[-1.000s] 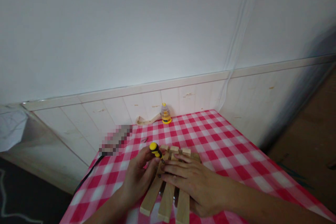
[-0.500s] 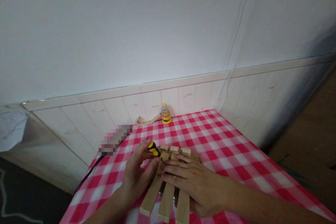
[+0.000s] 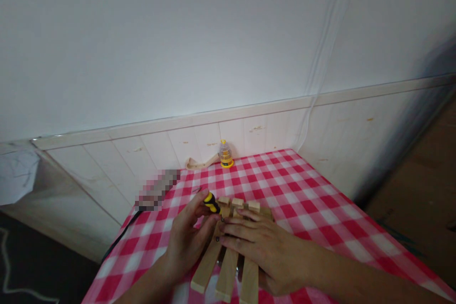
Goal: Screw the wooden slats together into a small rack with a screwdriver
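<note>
Screwdriver (image 3: 211,202) at lower centre of the frame leans over the wooden slats (image 3: 227,276), gripped by the left hand (image 3: 187,235); the right hand (image 3: 265,247) lies flat across them. Squaring the screwdriver up while bracing the slats firmly should limit slipping.

A red-and-white checked cloth (image 3: 309,218) covers the desk (image 3: 278,166). On it lie a slatted wooden piece (image 3: 227,278) at the near side, a clear container with a yellow base (image 3: 226,156) and a curved wooden strip (image 3: 201,165) by the wall (image 3: 213,57), and, farther left, a pixelated oblong object (image 3: 158,190) with a black cord (image 3: 124,230).
</note>
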A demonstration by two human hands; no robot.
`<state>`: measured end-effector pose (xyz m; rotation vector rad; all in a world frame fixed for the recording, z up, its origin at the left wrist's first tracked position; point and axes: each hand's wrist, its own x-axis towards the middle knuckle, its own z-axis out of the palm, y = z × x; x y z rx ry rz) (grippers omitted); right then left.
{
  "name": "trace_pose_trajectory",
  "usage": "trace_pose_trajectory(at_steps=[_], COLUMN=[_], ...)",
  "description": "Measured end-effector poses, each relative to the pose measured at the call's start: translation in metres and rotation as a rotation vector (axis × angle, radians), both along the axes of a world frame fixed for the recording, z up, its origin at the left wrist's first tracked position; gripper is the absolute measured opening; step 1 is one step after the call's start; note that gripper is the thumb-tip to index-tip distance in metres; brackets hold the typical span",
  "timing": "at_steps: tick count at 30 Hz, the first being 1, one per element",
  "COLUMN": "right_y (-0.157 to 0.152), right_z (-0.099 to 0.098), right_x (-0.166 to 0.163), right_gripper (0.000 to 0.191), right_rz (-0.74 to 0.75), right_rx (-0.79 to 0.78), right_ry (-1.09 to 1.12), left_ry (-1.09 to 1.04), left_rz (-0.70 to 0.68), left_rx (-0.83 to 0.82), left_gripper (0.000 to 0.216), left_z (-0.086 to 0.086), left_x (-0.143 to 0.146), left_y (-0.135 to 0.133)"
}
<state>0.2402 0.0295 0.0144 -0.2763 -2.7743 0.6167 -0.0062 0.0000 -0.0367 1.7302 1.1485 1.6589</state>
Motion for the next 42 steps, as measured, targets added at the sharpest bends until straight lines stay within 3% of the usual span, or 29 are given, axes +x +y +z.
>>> trace_pose_trajectory(at_steps=[11, 22, 31, 42], right_y=[-0.0011, -0.0014, -0.0005, -0.0017], right_z=[0.0029, 0.0046, 0.0032, 0.0061], right_x=[0.0006, 0.0005, 0.0005, 0.0012], right_gripper=[0.063, 0.065, 0.066, 0.063], right_rz=[-0.008, -0.008, 0.002, -0.013], right_rx=[0.003, -0.017, -0.022, -0.020], right_ry=[-0.011, -0.017, -0.013, -0.035], left_ry=[0.036, 0.141, 0.175, 0.207], left_rz=[-0.030, 0.000, -0.032, 0.046], left_rx=[0.006, 0.167, 0.143, 0.151], left_gripper=[0.058, 0.059, 0.056, 0.063], left_z=[0.0050, -0.0014, 0.0024, 0.0080], left_x=[0.0006, -0.0040, -0.0049, -0.0024], left_y=[-0.0021, -0.0019, -0.0029, -0.0022])
